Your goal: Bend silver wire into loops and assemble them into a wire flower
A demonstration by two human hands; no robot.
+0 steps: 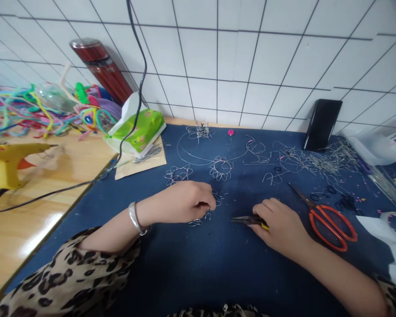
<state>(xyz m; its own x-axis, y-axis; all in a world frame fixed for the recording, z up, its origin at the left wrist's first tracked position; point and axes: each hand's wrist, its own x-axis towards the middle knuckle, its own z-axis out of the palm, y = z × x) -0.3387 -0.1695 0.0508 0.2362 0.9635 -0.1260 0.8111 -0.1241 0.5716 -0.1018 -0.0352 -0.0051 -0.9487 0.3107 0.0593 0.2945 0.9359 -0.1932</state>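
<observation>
The left hand pinches a wire piece on the worktop. The right hand grips pliers, near scissors.

Blue mat with wire flowers, scissors.

left hand pinching wire piece, right hand gripping pliers

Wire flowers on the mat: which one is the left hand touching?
The small wire flower at the fingertips of the left hand, nearest the pliers. The round flower and the pink-beaded flower behind lie untouched.
</observation>
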